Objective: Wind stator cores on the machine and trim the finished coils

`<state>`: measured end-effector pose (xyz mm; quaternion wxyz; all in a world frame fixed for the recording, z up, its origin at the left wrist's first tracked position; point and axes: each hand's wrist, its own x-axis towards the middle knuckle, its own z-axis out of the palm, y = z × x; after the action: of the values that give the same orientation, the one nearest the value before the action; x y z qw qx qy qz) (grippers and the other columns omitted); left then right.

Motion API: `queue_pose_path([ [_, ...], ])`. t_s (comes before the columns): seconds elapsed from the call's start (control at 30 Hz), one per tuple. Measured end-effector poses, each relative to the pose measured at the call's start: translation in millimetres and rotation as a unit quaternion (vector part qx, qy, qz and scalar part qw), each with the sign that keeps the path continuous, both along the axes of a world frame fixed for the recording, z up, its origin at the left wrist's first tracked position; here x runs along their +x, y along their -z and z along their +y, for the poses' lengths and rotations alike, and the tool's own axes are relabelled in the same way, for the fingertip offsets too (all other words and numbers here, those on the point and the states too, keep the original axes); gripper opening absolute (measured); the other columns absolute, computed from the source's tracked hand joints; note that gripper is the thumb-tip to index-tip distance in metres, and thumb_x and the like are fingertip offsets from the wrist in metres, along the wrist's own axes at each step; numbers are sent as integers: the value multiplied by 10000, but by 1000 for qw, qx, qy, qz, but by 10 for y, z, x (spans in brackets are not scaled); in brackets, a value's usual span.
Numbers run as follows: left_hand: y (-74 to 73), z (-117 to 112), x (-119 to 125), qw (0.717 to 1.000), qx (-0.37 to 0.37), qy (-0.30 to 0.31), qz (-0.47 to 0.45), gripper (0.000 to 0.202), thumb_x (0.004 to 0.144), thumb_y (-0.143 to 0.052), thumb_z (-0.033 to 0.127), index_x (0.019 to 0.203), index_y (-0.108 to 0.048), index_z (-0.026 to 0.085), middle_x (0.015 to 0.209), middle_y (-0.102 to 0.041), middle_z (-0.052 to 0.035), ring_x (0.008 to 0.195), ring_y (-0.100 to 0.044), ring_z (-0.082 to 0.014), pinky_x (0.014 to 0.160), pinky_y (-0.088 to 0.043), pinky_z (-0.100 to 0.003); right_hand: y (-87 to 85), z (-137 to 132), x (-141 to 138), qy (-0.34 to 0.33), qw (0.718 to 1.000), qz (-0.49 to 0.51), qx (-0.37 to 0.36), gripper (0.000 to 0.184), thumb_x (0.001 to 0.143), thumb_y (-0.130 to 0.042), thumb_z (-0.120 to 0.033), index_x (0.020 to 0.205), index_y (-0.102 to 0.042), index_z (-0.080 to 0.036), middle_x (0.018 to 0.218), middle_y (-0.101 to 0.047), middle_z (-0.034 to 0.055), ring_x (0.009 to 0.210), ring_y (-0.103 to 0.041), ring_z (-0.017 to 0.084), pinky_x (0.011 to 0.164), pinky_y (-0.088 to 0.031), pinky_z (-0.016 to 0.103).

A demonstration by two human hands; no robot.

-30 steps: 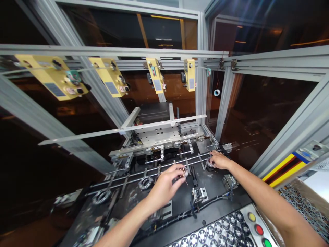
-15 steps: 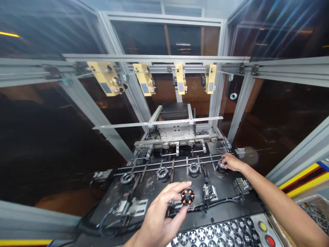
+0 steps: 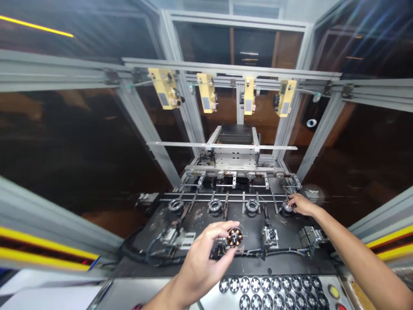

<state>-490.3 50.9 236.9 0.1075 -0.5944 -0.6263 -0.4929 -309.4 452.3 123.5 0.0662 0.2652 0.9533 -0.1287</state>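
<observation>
We see a grey metal frame (image 3: pixel 232 69) holding dark, glassy panels (image 3: pixel 80 168) behind and beside the black bench (image 3: pixel 200 219); a thin yellow light (image 3: pixel 37 26) streaks across the upper left.

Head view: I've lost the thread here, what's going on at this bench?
A person's left hand pinches a round copper-wound part between thumb and fingers, its coils facing the camera. The right hand reaches to the rightmost ring holder, where some copper shows; whether the fingers grip it is unclear. Three more ring holders stand in line to its left. Nearest the camera, round black-and-white parts lie in rows.
</observation>
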Motion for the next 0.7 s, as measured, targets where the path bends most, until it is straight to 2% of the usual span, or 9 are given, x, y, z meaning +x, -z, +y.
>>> queue_pose_path([
  [0.07, 111, -147, -95, 999, -10, -35, -18, 289, 848, -672, 129, 1043, -483, 227, 1078, -776, -88, 995, -757, -176, 864, -613, -264, -70, 22, -7, -4, 1000, 5, 6, 223, 935, -680, -329, 1078, -681, -158, 1269, -647, 91, 1181, -610, 252, 1033, -497, 499],
  [0.13, 318, -423, -266, 995, -26, -90, -25, 294, 857, -686, 165, 1071, -493, 221, 1101, -771, -95, 1012, -754, -184, 873, -615, -281, -180, 40, 0, -11, 1000, 18, 12, 142, 882, -716, -292, 932, -719, -159, 1238, -671, 109, 1183, -625, 274, 1057, -481, 493],
  [0.23, 805, -1122, -554, 970, -84, -223, -44, 298, 864, -693, 280, 1103, -527, 217, 1116, -769, -105, 1029, -750, -221, 903, -613, -357, -398, -109, 21, -20, 998, 64, 20, 121, 837, -674, -260, 801, -734, -161, 1264, -651, 178, 1174, -645, 339, 1054, -488, 488],
  [0.3, 1187, -1695, -656, 930, -149, -318, -111, 333, 834, -695, 398, 1074, -552, 216, 1086, -772, -110, 995, -756, -259, 894, -615, -422, -512, -482, 10, -32, 992, 121, 26, 192, 876, -599, -301, 896, -726, -158, 1359, -579, 200, 1212, -617, 354, 1070, -465, 516],
  [0.4, 1708, -2407, -594, 874, -211, -372, -228, 378, 758, -692, 475, 1011, -572, 221, 1014, -781, -100, 959, -760, -284, 857, -624, -440, -489, -1566, -120, -104, 952, 286, -6, 177, 939, -554, -341, 993, -676, -225, 1380, -544, 134, 1239, -581, 298, 1053, -474, 460],
  [0.47, 1972, -2646, -474, 862, -228, -373, -255, 333, 743, -674, 450, 971, -586, 224, 940, -787, -80, 890, -771, -277, 791, -636, -411, -294, -2510, -310, -173, 934, 307, -63, 118, 951, -529, -230, 987, -641, -231, 1289, -577, 119, 1191, -588, 250, 1005, -502, 392],
  [0.53, 2157, -2701, -370, 859, -233, -369, -267, 301, 745, -657, 424, 965, -599, 226, 919, -787, -66, 873, -771, -270, 765, -635, -393, 28, -3428, -575, -261, 922, 257, -124, 207, 910, -493, -110, 1049, -620, -195, 1194, -603, 133, 1087, -613, 222, 935, -533, 343],
  [0.6, 2273, -2650, -317, 858, -232, -363, -278, 296, 765, -642, 419, 986, -608, 225, 937, -784, -62, 895, -766, -267, 782, -628, -389, 407, -4164, -879, -345, 906, 216, -120, 190, 817, -548, -65, 953, -632, -167, 1034, -642, 125, 936, -629, 224, 821, -557, 322],
  [0.7, 2379, -2545, -317, 859, -219, -358, -294, 343, 795, -619, 472, 1023, -606, 215, 961, -775, -86, 911, -758, -288, 814, -618, -421, 887, -4779, -1282, -391, 899, 175, -95, 116, 674, -708, -162, 745, -619, -184, 863, -659, 100, 776, -611, 251, 691, -558, 350],
])
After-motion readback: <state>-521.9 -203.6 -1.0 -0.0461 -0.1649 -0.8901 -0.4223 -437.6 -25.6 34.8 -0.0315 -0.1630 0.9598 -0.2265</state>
